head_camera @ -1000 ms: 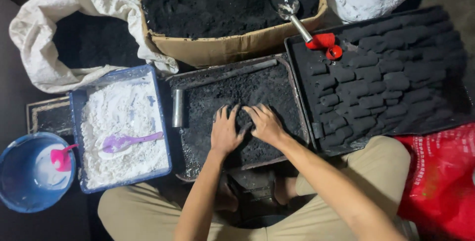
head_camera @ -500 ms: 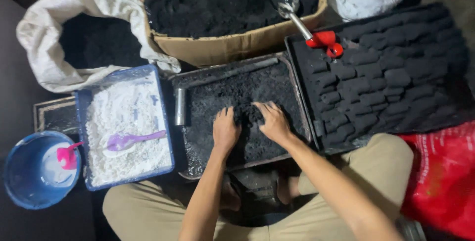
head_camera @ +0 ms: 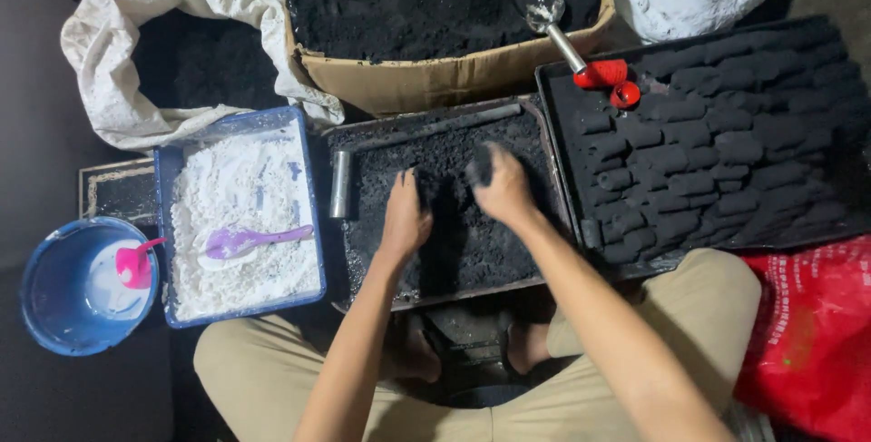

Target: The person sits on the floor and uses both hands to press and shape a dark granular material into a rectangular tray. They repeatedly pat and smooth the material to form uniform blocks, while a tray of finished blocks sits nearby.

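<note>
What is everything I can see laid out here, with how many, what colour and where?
Middle tray: one, dark, holds black powder, under both hands.
Metal tube: one, silver, at that tray's left edge.
Right tray: one, black, rows of black pressed pieces.
Cardboard box: one, brown, black powder, top centre.
Scoop: one, red handle, on the box's rim.
Blue tub: one, white powder, purple spoon.
Blue bucket: one, far left, pink scoop.
White sacks: two, top corners.
Red bag: one, lower right.
Left hand, right hand: in the powder.

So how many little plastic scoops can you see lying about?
2. A purple scoop lies on the white powder in the blue tray; a pink scoop sits in the blue bucket at far left.
</note>
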